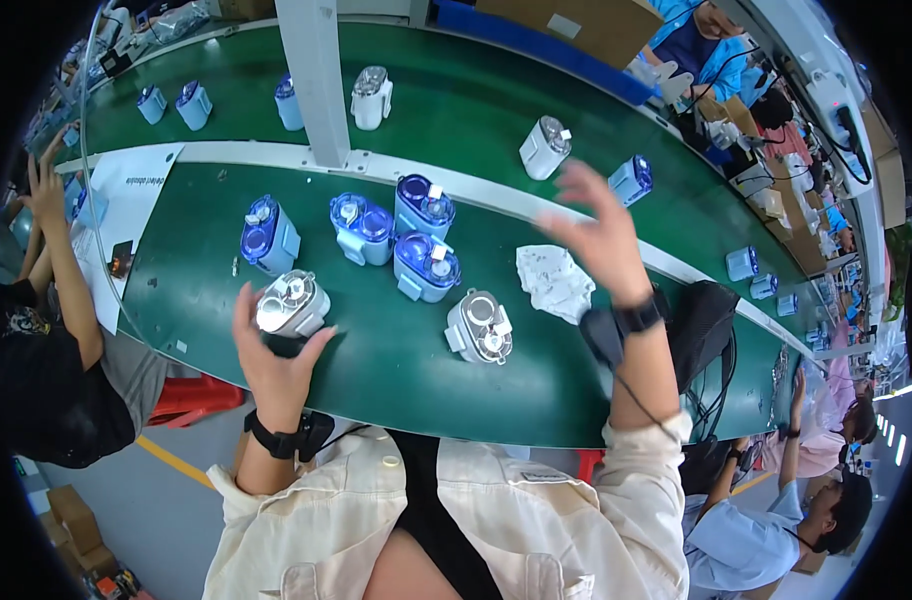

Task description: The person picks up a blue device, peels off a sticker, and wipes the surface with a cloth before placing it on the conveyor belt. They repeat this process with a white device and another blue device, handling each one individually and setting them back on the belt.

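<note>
Cream sleeves and two black wrist straps frame the near edge of the green surface [396,390], where both of the person's hands are at work. Left hand [276,365]: its fingers [244,310] and thumb curl up around the near side of a silver-grey pump unit [292,304], cupping it loosely where it sits close to the near left edge; whether the grip is firm I cannot tell. Right hand [604,240] hangs raised above the surface, fingers spread wide and holding nothing, just beside a crumpled white cloth [554,282] lying toward the far rail.

Between the hands sits a second silver-grey unit [481,327], untouched, near the middle of the near edge. Beyond it, toward the white dividing rail [476,185], stands a cluster of blue-topped units [426,262], with one more blue-topped unit [268,236] apart to the left. Past the rail, the far lane of the surface carries scattered white and blue units.

As a judgement: only one unit is in hand, one waits beside it, and the blue-topped group looks either finished or queued; the frame does not settle which, so most of the work appears open.

A co-worker's arm [64,270] reaches along the left end.
</note>
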`<state>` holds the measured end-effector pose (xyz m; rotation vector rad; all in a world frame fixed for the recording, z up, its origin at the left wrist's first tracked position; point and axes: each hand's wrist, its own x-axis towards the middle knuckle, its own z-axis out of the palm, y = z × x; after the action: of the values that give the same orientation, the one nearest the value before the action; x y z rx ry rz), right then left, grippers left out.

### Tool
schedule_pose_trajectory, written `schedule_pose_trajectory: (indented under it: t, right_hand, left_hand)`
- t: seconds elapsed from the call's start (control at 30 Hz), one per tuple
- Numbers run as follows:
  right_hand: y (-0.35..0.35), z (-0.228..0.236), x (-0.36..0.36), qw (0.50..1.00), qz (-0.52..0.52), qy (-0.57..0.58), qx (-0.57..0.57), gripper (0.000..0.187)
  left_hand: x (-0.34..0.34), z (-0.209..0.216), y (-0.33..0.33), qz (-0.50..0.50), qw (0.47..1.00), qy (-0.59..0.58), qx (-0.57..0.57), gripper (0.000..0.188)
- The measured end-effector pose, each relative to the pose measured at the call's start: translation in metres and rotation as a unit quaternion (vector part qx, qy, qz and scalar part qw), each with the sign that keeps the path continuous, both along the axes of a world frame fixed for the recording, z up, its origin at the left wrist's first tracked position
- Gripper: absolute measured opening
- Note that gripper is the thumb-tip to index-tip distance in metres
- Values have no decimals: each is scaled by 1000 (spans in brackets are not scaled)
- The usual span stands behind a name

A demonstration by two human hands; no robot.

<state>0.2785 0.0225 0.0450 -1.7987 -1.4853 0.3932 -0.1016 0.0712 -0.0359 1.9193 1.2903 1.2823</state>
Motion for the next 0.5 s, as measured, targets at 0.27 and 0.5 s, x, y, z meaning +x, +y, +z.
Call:
schedule_pose_trajectory:
  t: [0.27,0.5]
  right_hand:
    - [80,-36,65,965,-258,-44,13,68]
    - [-28,67,-37,928,215,302,27,60]
  left_hand:
    - [5,20,-17,3,969,-68,237,70]
    - [44,68,-20,-411,893,-180,-36,99]
